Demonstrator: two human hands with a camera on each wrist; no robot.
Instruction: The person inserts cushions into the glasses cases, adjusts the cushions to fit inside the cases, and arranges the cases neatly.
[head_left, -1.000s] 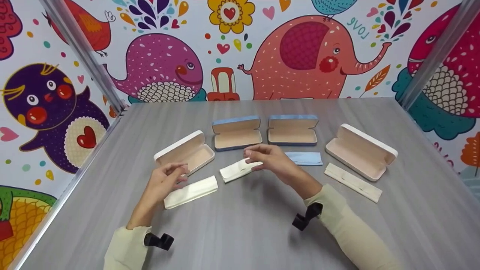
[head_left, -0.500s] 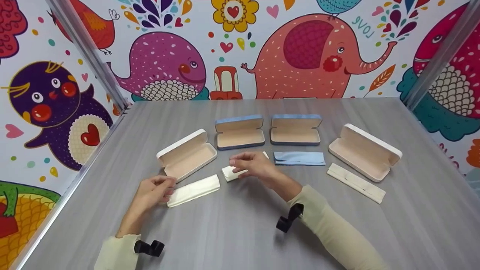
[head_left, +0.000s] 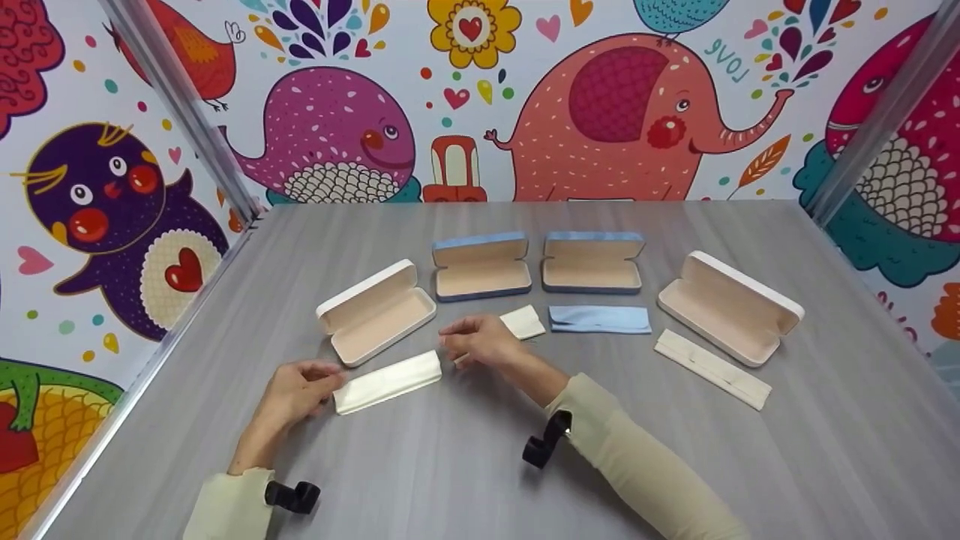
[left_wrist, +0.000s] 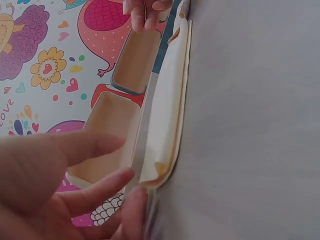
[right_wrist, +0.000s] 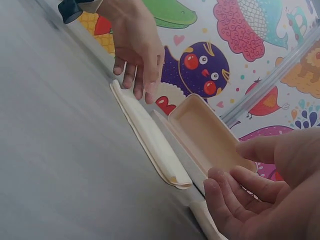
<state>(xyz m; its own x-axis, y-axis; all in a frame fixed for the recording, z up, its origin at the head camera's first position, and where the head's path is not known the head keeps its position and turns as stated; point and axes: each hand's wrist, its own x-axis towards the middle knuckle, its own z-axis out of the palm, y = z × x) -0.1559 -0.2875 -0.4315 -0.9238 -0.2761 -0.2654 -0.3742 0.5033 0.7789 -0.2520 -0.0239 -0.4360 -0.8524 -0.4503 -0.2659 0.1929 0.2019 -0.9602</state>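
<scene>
A cream folded glasses pouch (head_left: 388,382) lies on the table between my two hands. My left hand (head_left: 301,391) is at its left end, fingertips right at the edge, thumb and fingers apart in the left wrist view. Just beyond its right end is my right hand (head_left: 484,342), fingers loosely bent and holding nothing. That hand partly hides a second cream pouch (head_left: 523,321). Behind the first pouch stands an open white glasses case (head_left: 384,324) with a beige lining. In the right wrist view, the first pouch (right_wrist: 150,136) lies below the left hand's fingertips.
Two blue glasses cases, one left (head_left: 482,279) and one right (head_left: 592,275), stand open at the back. A blue pouch (head_left: 600,319) lies before the right one. Farther right are another open white case (head_left: 724,319) and a beige pouch (head_left: 712,370).
My right hand has moved left and slightly nearer, from above the second cream pouch toward the first pouch's right end. My left hand has drawn back left and down to the first pouch's left end.
</scene>
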